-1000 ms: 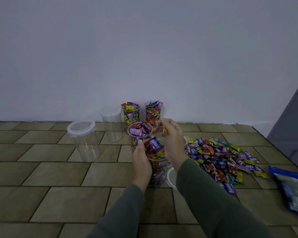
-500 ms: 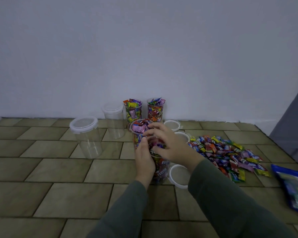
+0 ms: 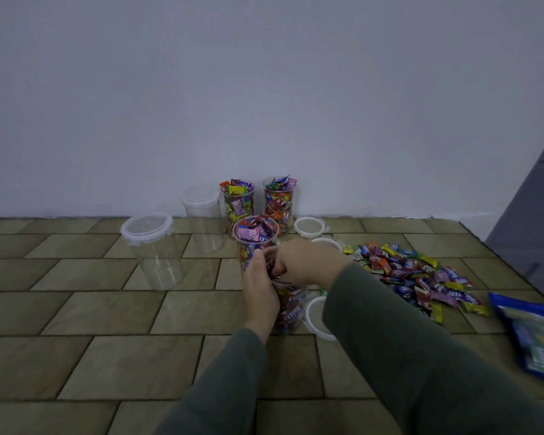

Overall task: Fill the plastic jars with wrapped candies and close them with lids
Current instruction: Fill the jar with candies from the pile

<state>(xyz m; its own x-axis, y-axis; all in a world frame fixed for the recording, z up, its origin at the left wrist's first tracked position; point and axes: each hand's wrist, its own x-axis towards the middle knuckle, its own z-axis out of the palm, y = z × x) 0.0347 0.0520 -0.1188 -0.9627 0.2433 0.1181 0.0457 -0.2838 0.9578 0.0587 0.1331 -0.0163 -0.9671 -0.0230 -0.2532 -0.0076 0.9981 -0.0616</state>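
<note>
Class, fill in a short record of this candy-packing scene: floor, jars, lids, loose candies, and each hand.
floor: tan tiles
filled jars: two by the wall, one nearer, all without lids
jar in hand: holds candies
empty jars: two, lidded
loose lids: three on floor
candy pile: right of jars
blue bag: far right
left hand: grips jar in hand
right hand: over its mouth; fingers hidden

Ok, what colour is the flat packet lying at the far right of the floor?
Mostly blue, with a paler yellowish-green panel in the middle; the packet shows in the head view.
</note>
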